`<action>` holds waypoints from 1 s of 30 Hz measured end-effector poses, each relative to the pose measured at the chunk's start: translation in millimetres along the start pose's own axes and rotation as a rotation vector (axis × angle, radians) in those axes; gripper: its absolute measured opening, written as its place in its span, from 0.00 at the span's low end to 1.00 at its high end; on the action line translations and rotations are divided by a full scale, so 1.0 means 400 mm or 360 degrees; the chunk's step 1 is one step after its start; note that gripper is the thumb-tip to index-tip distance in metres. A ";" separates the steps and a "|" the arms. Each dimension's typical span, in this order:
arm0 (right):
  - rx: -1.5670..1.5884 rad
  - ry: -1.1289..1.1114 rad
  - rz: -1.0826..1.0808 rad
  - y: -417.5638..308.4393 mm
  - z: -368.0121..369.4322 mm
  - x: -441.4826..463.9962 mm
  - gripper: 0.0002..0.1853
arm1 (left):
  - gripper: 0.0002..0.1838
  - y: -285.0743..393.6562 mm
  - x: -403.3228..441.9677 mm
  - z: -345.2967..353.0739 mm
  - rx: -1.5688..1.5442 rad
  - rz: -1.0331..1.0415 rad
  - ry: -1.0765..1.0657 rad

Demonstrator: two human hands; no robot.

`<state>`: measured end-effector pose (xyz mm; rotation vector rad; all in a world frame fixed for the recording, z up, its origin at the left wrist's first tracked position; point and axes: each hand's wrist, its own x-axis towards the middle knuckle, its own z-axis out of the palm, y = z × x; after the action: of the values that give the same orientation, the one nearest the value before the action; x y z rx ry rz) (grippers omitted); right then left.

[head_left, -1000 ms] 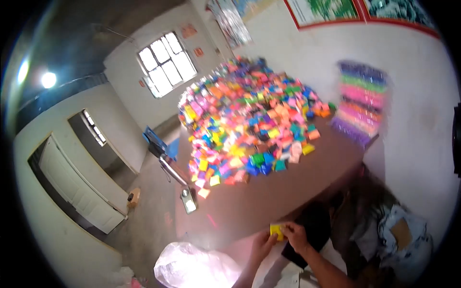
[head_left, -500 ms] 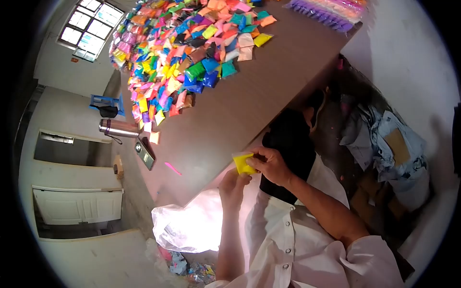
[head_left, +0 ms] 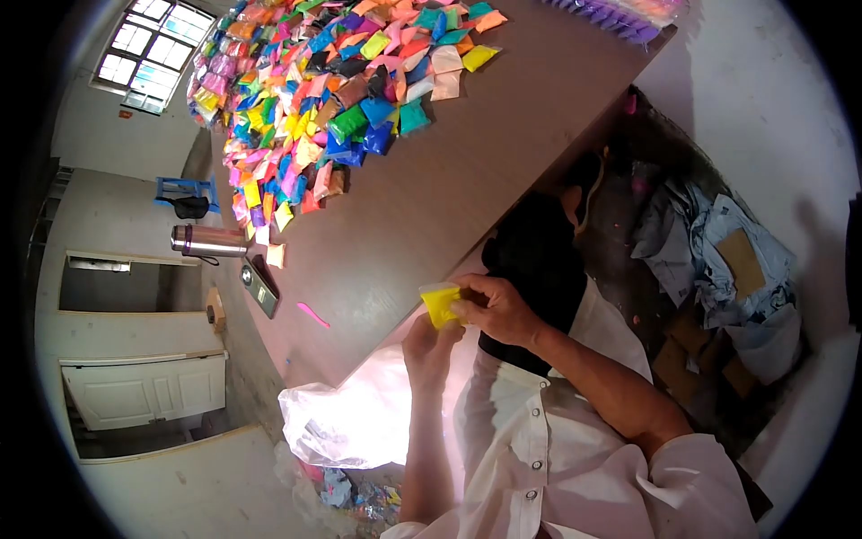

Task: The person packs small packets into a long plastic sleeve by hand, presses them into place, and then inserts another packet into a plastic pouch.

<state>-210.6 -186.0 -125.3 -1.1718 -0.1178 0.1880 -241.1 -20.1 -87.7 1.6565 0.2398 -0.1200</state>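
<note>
A small yellow packet (head_left: 439, 305) with a clear edge is held between my two hands, just off the table's near edge. My left hand (head_left: 431, 346) pinches it from below. On its right side, the fingers and thumb of my right hand (head_left: 496, 310) are closed on it. Beyond them, a big heap of small packets (head_left: 314, 117) in many colours covers the far left part of the brown table (head_left: 431, 198). A thin pink plastic piece (head_left: 313, 314) lies on the table to the left of my hands.
A steel flask (head_left: 209, 241) lies near the table's left edge, beside a phone-like device (head_left: 259, 287). Purple bundled packaging (head_left: 620, 20) is at the far right corner. A clear plastic bag (head_left: 337, 427) hangs by my lap. Crumpled bags (head_left: 732, 260) and cardboard lie on the floor at right.
My hands and the yellow packet have shifted slightly left in view. The table and heap also sit a little further left and higher, as the camera turned.
</note>
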 end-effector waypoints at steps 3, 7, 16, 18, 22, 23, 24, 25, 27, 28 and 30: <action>0.0025 -0.0045 0.0034 -0.002 -0.003 0.000 0.14 | 0.12 -0.014 0.003 -0.006 0.0061 -0.0003 -0.0095; -0.0049 0.0063 0.0000 -0.001 -0.004 0.000 0.13 | 0.14 0.006 0.003 -0.006 0.0200 -0.0063 -0.0074; -0.0128 0.0098 0.0024 0.008 0.002 -0.008 0.13 | 0.13 0.007 0.005 0.012 0.0298 0.0028 -0.0127; -0.0112 0.0085 0.0061 0.004 0.004 -0.009 0.12 | 0.13 0.010 0.003 0.015 0.0204 -0.0045 -0.0154; -0.0129 0.0085 0.0013 -0.001 0.003 -0.013 0.11 | 0.15 0.004 0.006 -0.004 0.0342 -0.0057 -0.0170; -0.0108 0.0079 0.0052 -0.002 0.004 -0.013 0.11 | 0.17 0.003 0.008 -0.009 0.0384 -0.0030 -0.0240; -0.0108 0.0079 0.0050 -0.001 0.004 -0.012 0.11 | 0.17 0.001 0.008 -0.010 0.0384 -0.0028 -0.0240; -0.0160 0.0084 0.0011 0.004 0.001 -0.012 0.11 | 0.16 0.001 0.009 -0.008 0.0293 0.0074 -0.0187; -0.0213 0.0090 -0.0027 0.014 0.001 -0.010 0.11 | 0.16 0.007 0.007 -0.008 0.0203 0.0175 -0.0135; -0.0202 0.0092 -0.0055 0.019 0.002 -0.010 0.10 | 0.14 0.014 0.005 -0.011 0.0135 0.0122 -0.0096; -0.0192 0.0092 -0.0084 0.011 0.005 -0.011 0.10 | 0.11 0.012 0.003 -0.021 0.0066 0.0071 -0.0055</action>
<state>-215.6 -183.4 -128.5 -1.2919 -0.1105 0.1015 -239.6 -12.1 -82.3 1.6986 0.1753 -0.1203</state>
